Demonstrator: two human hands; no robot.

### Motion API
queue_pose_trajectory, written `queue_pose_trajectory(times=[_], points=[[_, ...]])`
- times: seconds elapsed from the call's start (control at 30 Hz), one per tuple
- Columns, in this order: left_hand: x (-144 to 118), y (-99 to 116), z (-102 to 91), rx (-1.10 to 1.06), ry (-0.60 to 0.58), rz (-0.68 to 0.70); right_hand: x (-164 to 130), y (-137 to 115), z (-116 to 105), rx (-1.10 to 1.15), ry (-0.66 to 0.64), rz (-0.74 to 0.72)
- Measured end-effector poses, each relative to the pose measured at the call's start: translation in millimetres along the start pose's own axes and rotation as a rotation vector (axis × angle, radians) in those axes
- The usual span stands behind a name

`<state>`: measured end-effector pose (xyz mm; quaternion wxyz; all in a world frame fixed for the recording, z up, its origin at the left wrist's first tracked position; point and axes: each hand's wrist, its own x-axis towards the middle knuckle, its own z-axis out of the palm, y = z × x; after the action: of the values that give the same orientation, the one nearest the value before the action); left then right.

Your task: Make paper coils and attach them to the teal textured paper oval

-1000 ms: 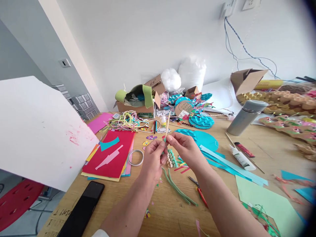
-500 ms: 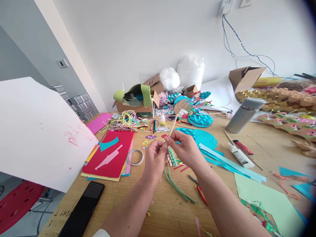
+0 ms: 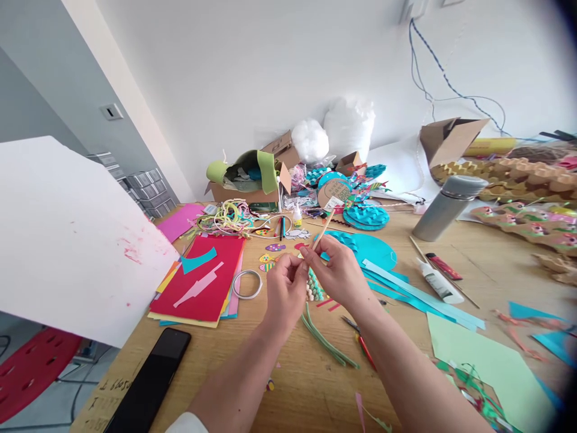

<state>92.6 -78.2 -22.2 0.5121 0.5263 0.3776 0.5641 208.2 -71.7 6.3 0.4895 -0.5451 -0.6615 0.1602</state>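
Over the middle of the table, my left hand and my right hand meet at the fingertips. Between their pinched fingers is the lower end of a thin wooden stick, tilted up and to the right. Fingers hide the stick's lower end. Behind and below my hands stand strips of small turquoise and cream bumpy pieces, partly covered. Green pipe cleaners lie under my right wrist, and red-handled scissors rest partly beneath my right forearm. Paper fish cut-outs lie just beyond my left hand.
Coloured paper, a roll of tape and a phone lie to the left. Blue paper strips, a glue bottle and a grey flask are to the right. Boxes and stuffing line the wall.
The stick leans further to the right than before. Both hands stay together in nearly the same place, and the view has shifted slightly.
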Motion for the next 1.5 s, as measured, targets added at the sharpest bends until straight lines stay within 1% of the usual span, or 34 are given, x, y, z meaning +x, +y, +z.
queue_pose_trajectory(times=[0.07, 0.1, 0.2, 0.23, 0.27, 0.4, 0.57, 0.73, 1.17, 1.33, 1.5], points=[[2, 2, -2.0, 0.004, 0.012, -0.01, 1, 0, 1, 0.018, -0.009, 0.013], [3, 4, -3.0, -0.009, 0.003, -0.043, 2, 1, 0, 0.044, -0.037, 0.032], [7, 11, -5.9, -0.103, -0.062, -0.207, 5, 6, -8, 0.191, -0.175, 0.088], [8, 13, -6.6, -0.141, -0.088, -0.255, 7, 8, -11, 0.248, -0.201, 0.099], [9, 14, -7.2, -0.174, -0.114, -0.291, 8, 10, -13, 0.298, -0.204, 0.109], [11, 12, -9.5, -0.292, -0.229, -0.385, 10, 14, -20, 0.415, -0.146, 0.178], [13, 9, -14.7, -0.383, -0.363, -0.49, 10, 14, -23, 0.506, -0.203, 0.239], [13, 13, -16.2, -0.364, -0.403, -0.496, 10, 15, -22, 0.534, -0.187, 0.246], [10, 13, -11.5, -0.334, -0.376, -0.495, 11, 20, -20, 0.482, -0.137, 0.236], [8, 15, -11.6, -0.324, -0.393, -0.472, 11, 19, -21, 0.497, -0.122, 0.254], [8, 14, -11.5, -0.312, -0.403, -0.468, 10, 21, -24, 0.516, -0.122, 0.235]])
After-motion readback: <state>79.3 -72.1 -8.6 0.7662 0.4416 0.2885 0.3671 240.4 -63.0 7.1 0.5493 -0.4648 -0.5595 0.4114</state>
